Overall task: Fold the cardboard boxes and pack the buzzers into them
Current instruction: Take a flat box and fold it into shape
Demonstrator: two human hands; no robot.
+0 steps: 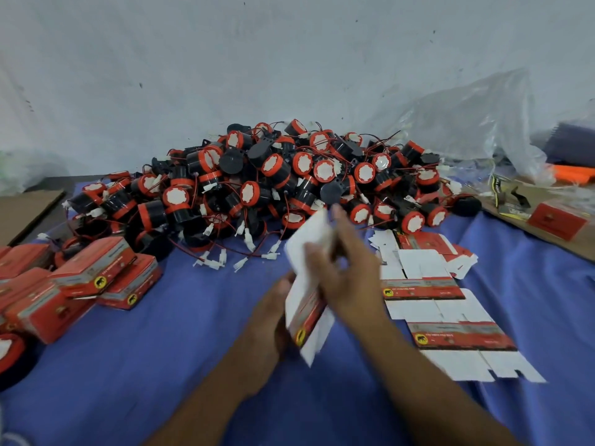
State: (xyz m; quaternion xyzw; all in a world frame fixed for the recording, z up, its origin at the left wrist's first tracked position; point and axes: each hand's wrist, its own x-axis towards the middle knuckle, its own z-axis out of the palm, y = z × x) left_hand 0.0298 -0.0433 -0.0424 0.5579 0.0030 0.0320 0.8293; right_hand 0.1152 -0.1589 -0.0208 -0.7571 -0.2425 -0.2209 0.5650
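Folded boxes (93, 272) are stacked at the left of the bench (161, 365). In the middle an unfolded box (306, 249) is held up off the bench, its long axis running away from the body toward the buzzers (289, 175). Its near end is gripped by the left hand (273, 313) and its right side is pinched by the right hand (347, 278). The buzzers are heaped just beyond, nearer the right hand. Flat blanks (450, 333) are spread at the right.

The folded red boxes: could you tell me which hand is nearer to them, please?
Left. The left hand lies right of the folded boxes, across bare cloth; the right hand is farther right, beyond the blank both hold.
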